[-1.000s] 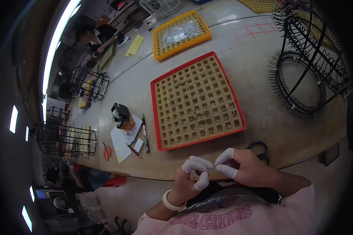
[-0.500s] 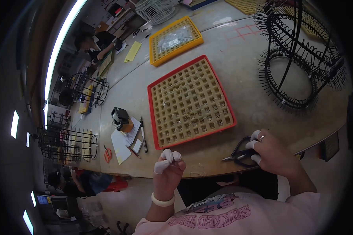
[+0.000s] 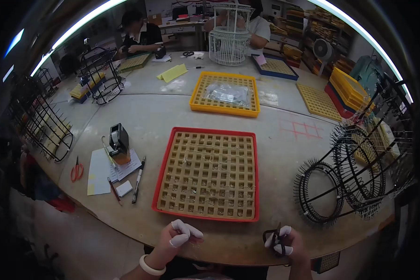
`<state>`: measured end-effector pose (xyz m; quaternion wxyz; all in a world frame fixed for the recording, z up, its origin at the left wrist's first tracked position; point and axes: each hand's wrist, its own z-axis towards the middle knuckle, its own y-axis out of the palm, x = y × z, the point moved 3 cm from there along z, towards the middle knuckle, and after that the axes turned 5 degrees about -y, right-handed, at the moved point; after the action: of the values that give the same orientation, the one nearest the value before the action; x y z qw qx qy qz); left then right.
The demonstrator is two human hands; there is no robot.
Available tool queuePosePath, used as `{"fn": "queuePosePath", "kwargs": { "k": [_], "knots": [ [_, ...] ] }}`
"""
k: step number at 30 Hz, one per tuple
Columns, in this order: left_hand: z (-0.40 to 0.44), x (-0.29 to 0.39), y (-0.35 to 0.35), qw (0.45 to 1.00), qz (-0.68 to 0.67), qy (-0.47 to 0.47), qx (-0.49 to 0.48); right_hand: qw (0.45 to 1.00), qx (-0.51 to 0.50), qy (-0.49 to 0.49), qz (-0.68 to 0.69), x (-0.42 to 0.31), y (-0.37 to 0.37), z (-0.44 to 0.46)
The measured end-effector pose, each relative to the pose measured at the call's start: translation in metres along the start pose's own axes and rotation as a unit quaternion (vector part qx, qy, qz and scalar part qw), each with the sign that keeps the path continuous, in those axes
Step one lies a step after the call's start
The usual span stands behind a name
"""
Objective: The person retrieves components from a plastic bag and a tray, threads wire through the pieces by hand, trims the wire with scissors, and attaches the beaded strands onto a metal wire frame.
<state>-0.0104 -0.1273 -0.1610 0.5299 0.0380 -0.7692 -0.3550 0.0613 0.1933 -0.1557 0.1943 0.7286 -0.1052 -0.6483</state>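
1. Right hand (image 3: 291, 245), lower right of centre: fingers wrap dark scissors (image 3: 278, 232); best practice keeps blades clear of fingertips.
2. Left hand (image 3: 170, 240), lower centre: covered fingertips together; anything pinched is too small to tell.
3. Red tray (image 3: 205, 217), centre, rests on the marked table (image 3: 275, 140).
4. Fan (image 3: 322, 49) stands upper right.

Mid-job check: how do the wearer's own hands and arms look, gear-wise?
The left hand and right hand both have white finger cots on several fingers. A smooth, cream-coloured bangle circles the left wrist. No sleeve shows.
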Motion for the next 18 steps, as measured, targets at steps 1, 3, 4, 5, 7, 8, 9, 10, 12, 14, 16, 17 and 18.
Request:
{"fn": "queuePosePath", "kwargs": {
  "k": [1, 3, 4, 5, 7, 8, 9, 10, 12, 14, 16, 17, 18],
  "knots": [
    [0.0, -0.002, -0.001, 1.0, 0.002, 0.004, -0.003, 1.0, -0.001, -0.004, 0.005, -0.003, -0.002, 0.004],
    [-0.002, -0.003, -0.003, 1.0, -0.002, 0.001, -0.017, 1.0, 0.003, 0.005, -0.015, -0.006, -0.007, 0.005],
    [-0.002, -0.002, -0.002, 1.0, 0.01, -0.005, -0.014, 1.0, 0.004, 0.001, -0.001, -0.008, -0.003, 0.006],
    [-0.002, -0.001, -0.001, 1.0, 0.022, -0.011, -0.009, 1.0, 0.023, 0.0, 0.005, -0.013, 0.0, 0.005],
    [-0.002, -0.001, -0.001, 0.999, 0.033, -0.025, 0.004, 0.999, 0.046, 0.008, 0.017, -0.012, 0.0, 0.007],
    [-0.002, -0.001, -0.001, 0.999, 0.035, -0.033, 0.011, 0.998, 0.05, 0.017, 0.019, -0.012, 0.0, 0.007],
    [-0.002, -0.001, -0.001, 0.998, 0.037, -0.04, 0.016, 0.998, 0.054, 0.026, 0.022, -0.012, 0.0, 0.007],
    [-0.001, -0.002, -0.001, 0.998, 0.039, -0.047, 0.019, 0.997, 0.06, 0.033, 0.023, -0.012, -0.001, 0.008],
    [-0.001, -0.002, -0.001, 0.997, 0.041, -0.056, 0.022, 0.996, 0.07, 0.045, 0.02, -0.012, -0.001, 0.008],
    [-0.001, -0.002, -0.002, 0.997, 0.043, -0.059, 0.023, 0.996, 0.077, 0.052, 0.013, -0.012, -0.002, 0.009],
    [-0.001, -0.002, -0.001, 0.997, 0.046, -0.058, 0.022, 0.995, 0.081, 0.056, 0.005, -0.013, -0.002, 0.009],
    [-0.001, -0.002, -0.001, 0.997, 0.048, -0.056, 0.021, 0.995, 0.083, 0.057, 0.001, -0.013, -0.002, 0.009],
    [-0.001, -0.002, -0.001, 0.997, 0.052, -0.052, 0.021, 0.995, 0.083, 0.057, -0.003, -0.014, -0.002, 0.009]
  ]
}}
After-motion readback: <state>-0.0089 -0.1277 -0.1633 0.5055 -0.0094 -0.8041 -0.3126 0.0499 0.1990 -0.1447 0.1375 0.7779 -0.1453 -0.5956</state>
